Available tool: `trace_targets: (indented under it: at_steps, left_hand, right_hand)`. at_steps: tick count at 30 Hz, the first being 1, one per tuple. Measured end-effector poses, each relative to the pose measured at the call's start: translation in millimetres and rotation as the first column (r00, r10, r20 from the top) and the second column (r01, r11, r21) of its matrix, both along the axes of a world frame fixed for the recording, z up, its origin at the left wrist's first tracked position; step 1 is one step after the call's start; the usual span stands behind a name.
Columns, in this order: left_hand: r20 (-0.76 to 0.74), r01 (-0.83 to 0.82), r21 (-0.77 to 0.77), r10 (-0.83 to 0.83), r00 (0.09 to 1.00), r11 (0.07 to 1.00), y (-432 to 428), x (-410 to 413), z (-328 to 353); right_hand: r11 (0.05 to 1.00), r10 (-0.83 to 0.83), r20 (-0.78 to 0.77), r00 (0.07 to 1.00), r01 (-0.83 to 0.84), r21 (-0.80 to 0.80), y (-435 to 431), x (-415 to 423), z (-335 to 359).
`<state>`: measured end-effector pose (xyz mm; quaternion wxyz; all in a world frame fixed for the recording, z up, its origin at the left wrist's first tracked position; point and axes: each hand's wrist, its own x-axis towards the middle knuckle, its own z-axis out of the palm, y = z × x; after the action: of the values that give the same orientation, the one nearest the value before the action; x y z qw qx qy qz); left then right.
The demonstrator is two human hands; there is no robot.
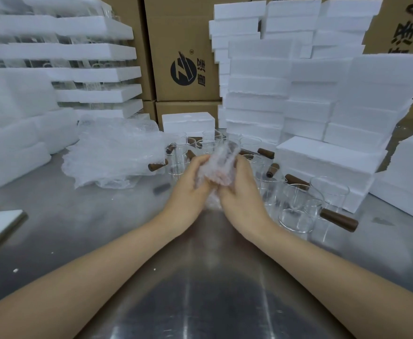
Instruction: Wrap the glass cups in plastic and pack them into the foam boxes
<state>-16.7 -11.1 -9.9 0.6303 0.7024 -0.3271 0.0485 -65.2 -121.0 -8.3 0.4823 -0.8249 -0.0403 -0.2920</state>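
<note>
Left hand [188,189] and right hand [239,194] both clasp a plastic-wrapped glass cup [219,165] above the counter [90,228]. Likely light but fragile — the film slippery. Best gripped around the body, not the handle.

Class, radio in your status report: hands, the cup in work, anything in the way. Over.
Left hand, right hand: both gripping the plastic-wrapped cup. Bare glass cups stand close by the right hand. Foam boxes stacked behind.
</note>
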Motion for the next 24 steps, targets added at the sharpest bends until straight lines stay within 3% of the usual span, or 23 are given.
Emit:
trace_targets:
  at_steps: [5, 8, 10, 13, 15, 17, 19, 22, 24]
  left_hand:
    - [-0.194, 0.027, -0.229, -0.073, 0.978, 0.973, 4, 10, 4]
    - [-0.340, -0.083, -0.301, -0.026, 0.940, 0.950, 6, 10, 2]
    - [-0.360, -0.147, -0.287, 0.035, 0.932, 0.947, 7, 11, 3]
    - [-0.159, -0.165, -0.123, 0.145, 0.977, 0.978, 6, 6, 10]
    - [-0.018, -0.077, -0.029, 0.077, 0.997, 0.997, 5, -3, 12]
    - [0.204, -0.120, 0.073, 0.103, 0.973, 0.990, 4, -10, 10]
    - [0.368, -0.232, 0.030, 0.205, 0.907, 0.972, 3, -13, 8]
    - [0.405, -0.273, -0.081, 0.282, 0.870, 0.959, 2, -13, 12]
    - [0.313, -0.294, -0.135, 0.322, 0.893, 0.946, 5, -7, 12]
  right_hand:
    - [0.955, 0.136, -0.065, 0.989, -0.113, 0.273, 6, -2, 4]
    - [0.960, 0.230, -0.139, 0.963, -0.201, 0.193, 10, -4, -1]
    - [0.946, 0.304, -0.171, 0.937, -0.276, 0.171, 13, -4, -6]
    - [0.936, 0.282, -0.140, 0.949, -0.241, 0.256, 12, -1, -5]
    - [0.944, 0.212, -0.097, 0.972, -0.178, 0.277, 5, 1, -3]
    - [0.978, 0.108, -0.087, 0.990, -0.090, 0.188, -2, 2, -1]
    - [0.992, 0.052, -0.106, 0.993, -0.039, 0.121, -4, 3, -1]
    - [0.987, 0.049, -0.146, 0.988, -0.025, 0.159, -1, 3, -2]
    - [0.982, 0.086, -0.142, 0.986, -0.060, 0.178, 1, 2, -4]
